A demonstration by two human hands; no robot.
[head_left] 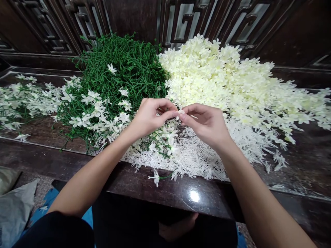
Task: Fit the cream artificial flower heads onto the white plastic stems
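My left hand [150, 115] and my right hand [207, 122] meet over the middle of the dark wooden table [181, 193], fingertips pinched together on a small white artificial flower [180, 112]. A green stem runs down from the left hand into the sprig of green stems with white flowers [160, 141] lying under it. Below the hands lies a heap of white spiky plastic pieces [201, 158]. A big pile of cream flower heads [232, 86] sits behind the right hand, and a mound of bare green stems [126, 69] behind the left.
Finished flowered sprigs [28, 100] spread across the left of the table. One loose flower on a stem [156, 177] lies near the front edge. Carved dark wooden panels [181, 24] back the table. A grey bag [15, 206] lies on the floor at the lower left.
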